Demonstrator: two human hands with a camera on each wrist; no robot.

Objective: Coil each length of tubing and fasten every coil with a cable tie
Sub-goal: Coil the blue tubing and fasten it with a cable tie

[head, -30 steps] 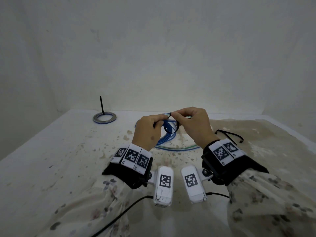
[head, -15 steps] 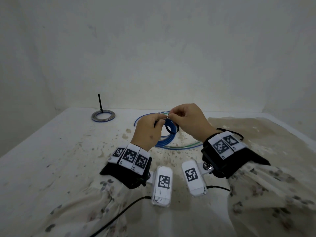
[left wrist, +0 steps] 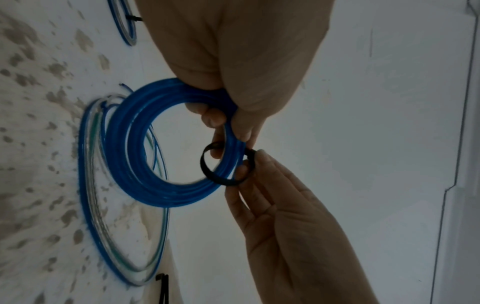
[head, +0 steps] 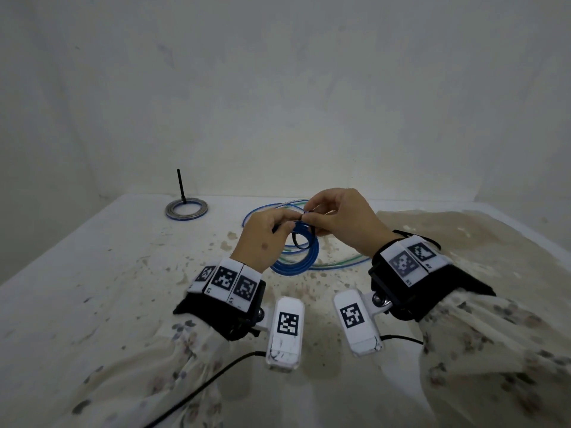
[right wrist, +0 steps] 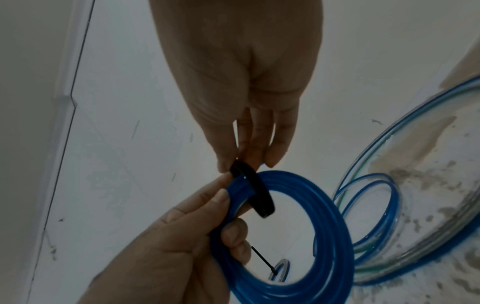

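My left hand (head: 265, 233) grips a coil of blue tubing (head: 301, 257) at its top, above the table; in the left wrist view the blue coil (left wrist: 145, 148) hangs from its curled fingers. A black cable tie (left wrist: 221, 176) is looped round the coil's strands. My right hand (head: 336, 217) pinches the tie's ends at the top of the loop; in the right wrist view its fingertips (right wrist: 228, 162) squeeze the black cable tie (right wrist: 257, 193). Loose clear, green and blue tubing (head: 333, 264) lies on the table under the hands.
A finished coil (head: 186, 208) with a black tie tail sticking up lies at the far left of the stained white table (head: 92, 288). Spare black cable ties (head: 429, 240) lie beyond my right wrist. White walls close the table's far side and left.
Both hands with the blue coil have kept close together and shifted slightly; the tie loop round the coil looks about the same size.
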